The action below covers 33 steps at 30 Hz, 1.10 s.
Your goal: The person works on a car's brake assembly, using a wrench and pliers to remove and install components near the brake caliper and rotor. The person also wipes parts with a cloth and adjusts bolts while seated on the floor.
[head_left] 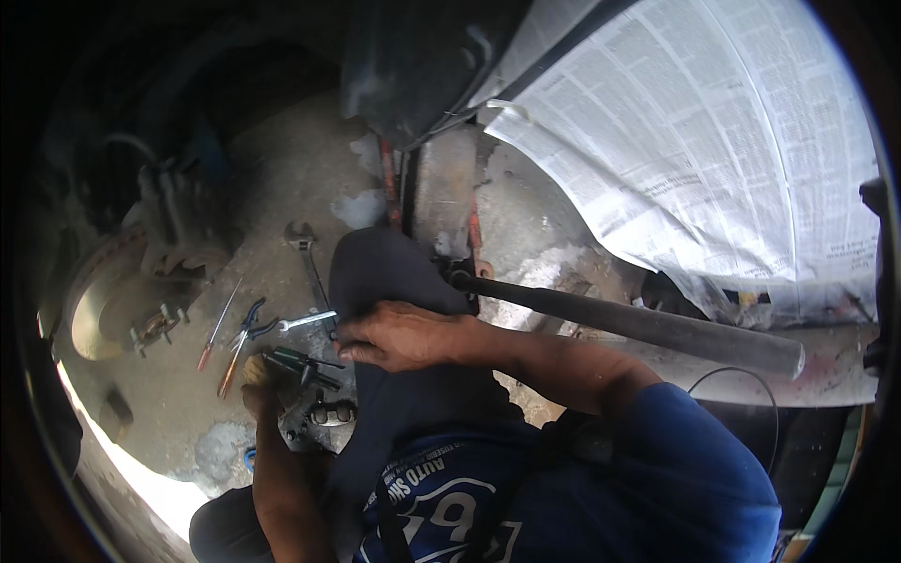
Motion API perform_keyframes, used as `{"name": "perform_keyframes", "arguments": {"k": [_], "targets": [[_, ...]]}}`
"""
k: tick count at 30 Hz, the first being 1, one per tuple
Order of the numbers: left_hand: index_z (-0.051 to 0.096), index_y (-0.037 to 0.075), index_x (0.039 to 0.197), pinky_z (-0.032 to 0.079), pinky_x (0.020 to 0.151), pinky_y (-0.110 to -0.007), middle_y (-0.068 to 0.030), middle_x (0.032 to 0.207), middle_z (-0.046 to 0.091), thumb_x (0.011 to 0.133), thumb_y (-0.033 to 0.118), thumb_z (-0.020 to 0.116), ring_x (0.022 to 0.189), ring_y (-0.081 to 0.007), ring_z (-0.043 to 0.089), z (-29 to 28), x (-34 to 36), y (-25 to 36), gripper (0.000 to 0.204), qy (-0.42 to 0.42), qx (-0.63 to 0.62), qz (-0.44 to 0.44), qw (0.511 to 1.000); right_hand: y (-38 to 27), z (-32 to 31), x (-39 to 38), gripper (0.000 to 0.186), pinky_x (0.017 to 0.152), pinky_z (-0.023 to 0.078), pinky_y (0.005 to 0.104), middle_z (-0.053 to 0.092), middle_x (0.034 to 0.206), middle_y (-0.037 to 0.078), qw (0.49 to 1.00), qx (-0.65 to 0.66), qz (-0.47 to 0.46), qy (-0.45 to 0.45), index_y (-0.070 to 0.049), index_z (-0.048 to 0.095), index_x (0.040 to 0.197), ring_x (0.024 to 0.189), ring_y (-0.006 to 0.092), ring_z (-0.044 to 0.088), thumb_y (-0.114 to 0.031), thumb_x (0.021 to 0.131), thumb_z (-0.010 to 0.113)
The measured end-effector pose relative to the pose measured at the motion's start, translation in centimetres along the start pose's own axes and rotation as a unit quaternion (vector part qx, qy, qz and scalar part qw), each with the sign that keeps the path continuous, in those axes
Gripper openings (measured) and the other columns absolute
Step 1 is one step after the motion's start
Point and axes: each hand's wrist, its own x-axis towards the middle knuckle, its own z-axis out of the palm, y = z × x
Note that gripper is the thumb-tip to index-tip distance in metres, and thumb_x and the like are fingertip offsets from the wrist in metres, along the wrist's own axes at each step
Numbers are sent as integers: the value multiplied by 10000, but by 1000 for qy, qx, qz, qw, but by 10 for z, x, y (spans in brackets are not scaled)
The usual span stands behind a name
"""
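My left hand (260, 398) reaches down to the floor, its fingers closed on a small yellowish-tan piece (253, 369) that looks like a rag. Close by lie pliers with dark handles (246, 328), screwdrivers (218, 324) and some green-and-black tools (302, 363). My right hand (404, 336) rests on my dark-trousered knee, fingers loosely bent with nothing visible in them. Just past its fingertips are a shiny combination wrench (305, 321) and an adjustable wrench (302, 242); the hand partly hides their ends. A metal part with round openings (333, 413) sits between my left arm and leg.
A floor jack (446, 192) stands ahead, its long dark handle (648, 328) slanting across to the right. A brake disc (99, 300) with wheel studs is at the left. Newspaper sheets (694, 141) cover the vehicle's body at the upper right.
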Motion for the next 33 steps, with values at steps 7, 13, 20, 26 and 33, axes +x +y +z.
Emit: {"name": "perform_keyframes", "arguments": {"k": [7,13,20,26,33], "targets": [[611,-51,1142,605,893,-491,-259,1113,714,720,451,892,1046,-401,728,18,27,13,713,-7,32,10,999,54,26,-179,271,858,519,336,700,918,41,908,377,133,126,2,730,1083,905,172,658,-255,1002,699],[607,-48,1168,611,879,-481,-249,1138,710,731,473,881,1050,-385,730,33,50,0,734,18,86,1,996,189,126,-371,359,730,543,294,760,1074,16,745,161,474,441,-142,739,1264,866,99,652,-314,951,772],[518,-58,1333,584,931,-472,-242,1241,680,794,519,803,1121,-365,701,28,42,19,839,-60,20,-15,998,336,207,-442,411,828,553,390,750,1162,121,611,-103,709,336,-133,708,1320,960,270,699,-244,924,700],[495,48,1327,547,933,-501,-288,1113,719,838,240,767,1110,-447,690,-8,9,36,592,18,-27,-11,999,356,245,-434,277,825,574,468,757,1052,220,655,-140,677,305,-48,734,1143,967,386,735,-148,897,657],[708,31,1177,562,879,-418,-172,1042,774,809,298,868,990,-313,744,-43,-29,19,482,24,-249,-50,967,406,238,-454,199,773,612,447,778,1012,140,719,-456,486,-197,-118,785,971,922,253,769,-238,911,637]]}}
